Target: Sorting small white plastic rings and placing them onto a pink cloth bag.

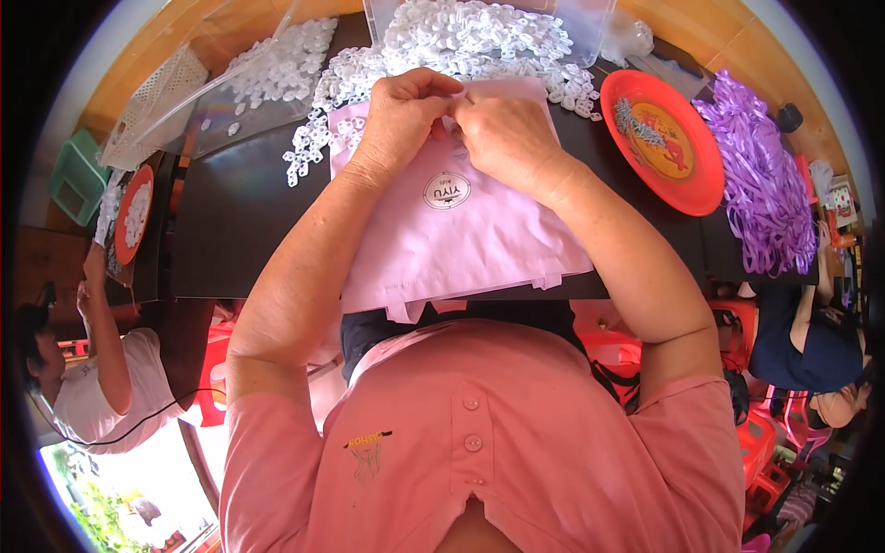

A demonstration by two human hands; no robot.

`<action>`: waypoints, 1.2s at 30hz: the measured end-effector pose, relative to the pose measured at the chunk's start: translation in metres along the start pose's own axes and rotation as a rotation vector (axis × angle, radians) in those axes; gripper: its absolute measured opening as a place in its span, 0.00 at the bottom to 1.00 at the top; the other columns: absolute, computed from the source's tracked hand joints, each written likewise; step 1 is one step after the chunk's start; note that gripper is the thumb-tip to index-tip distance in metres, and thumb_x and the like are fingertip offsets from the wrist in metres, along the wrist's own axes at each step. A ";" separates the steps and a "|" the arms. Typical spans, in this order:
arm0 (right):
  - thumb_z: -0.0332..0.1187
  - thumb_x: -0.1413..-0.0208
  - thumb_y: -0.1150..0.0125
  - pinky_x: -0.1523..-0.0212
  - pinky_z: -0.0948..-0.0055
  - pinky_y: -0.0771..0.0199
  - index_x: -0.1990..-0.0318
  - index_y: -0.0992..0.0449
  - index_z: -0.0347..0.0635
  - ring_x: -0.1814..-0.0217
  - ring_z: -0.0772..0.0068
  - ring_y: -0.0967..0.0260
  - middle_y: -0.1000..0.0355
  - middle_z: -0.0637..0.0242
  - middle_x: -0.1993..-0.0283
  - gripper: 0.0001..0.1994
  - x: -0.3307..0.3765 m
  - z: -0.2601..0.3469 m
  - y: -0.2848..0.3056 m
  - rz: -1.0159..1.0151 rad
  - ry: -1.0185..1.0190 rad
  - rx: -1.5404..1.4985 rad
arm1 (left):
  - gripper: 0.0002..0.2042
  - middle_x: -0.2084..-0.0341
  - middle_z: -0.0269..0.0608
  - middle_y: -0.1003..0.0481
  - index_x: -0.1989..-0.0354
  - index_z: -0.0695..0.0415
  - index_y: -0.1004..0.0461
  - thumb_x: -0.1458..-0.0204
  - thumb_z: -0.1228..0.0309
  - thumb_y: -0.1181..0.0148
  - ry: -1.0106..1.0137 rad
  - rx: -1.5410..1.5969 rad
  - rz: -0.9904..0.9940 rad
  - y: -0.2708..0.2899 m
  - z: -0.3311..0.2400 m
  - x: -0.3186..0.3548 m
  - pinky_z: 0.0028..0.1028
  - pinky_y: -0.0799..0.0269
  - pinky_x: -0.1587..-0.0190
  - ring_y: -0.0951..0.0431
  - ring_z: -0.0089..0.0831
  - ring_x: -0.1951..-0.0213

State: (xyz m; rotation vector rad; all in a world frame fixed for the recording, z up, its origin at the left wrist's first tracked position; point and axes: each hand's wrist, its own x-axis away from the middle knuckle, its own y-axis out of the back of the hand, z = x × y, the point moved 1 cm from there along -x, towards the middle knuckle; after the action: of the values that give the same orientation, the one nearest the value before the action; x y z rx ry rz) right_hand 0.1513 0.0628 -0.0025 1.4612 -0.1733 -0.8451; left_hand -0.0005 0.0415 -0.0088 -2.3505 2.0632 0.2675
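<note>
A pink cloth bag with a round printed emblem lies on the dark table, its short strap loops toward me. My left hand and my right hand meet over the bag's far part, fingertips almost touching. Both are closed in a pinch, and whatever sits between the fingers is hidden or too small to name. Just beyond my hands spreads a heap of small white plastic pieces, and some of them lie by the bag's far left corner.
At right stands a red plate holding small silvery metal pieces. Beside it lies a pile of purple ribbons. Clear bin, white basket and green tub are at left. People sit at either side.
</note>
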 end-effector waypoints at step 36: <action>0.38 0.45 0.39 0.72 0.82 0.37 0.68 0.22 0.40 0.74 0.83 0.36 0.32 0.73 0.77 0.10 -0.007 -0.017 0.032 -0.084 -0.448 -1.140 | 0.09 0.73 0.36 0.22 0.62 0.63 0.23 0.53 0.78 0.36 -0.156 0.066 -0.047 -0.008 -0.021 0.015 0.18 0.32 0.76 0.27 0.19 0.79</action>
State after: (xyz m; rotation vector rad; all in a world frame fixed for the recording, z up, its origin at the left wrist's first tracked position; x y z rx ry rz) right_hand 0.1686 0.0767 0.0263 0.2080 0.0497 -1.0690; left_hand 0.0122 0.0257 0.0094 -2.2579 1.9149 0.3640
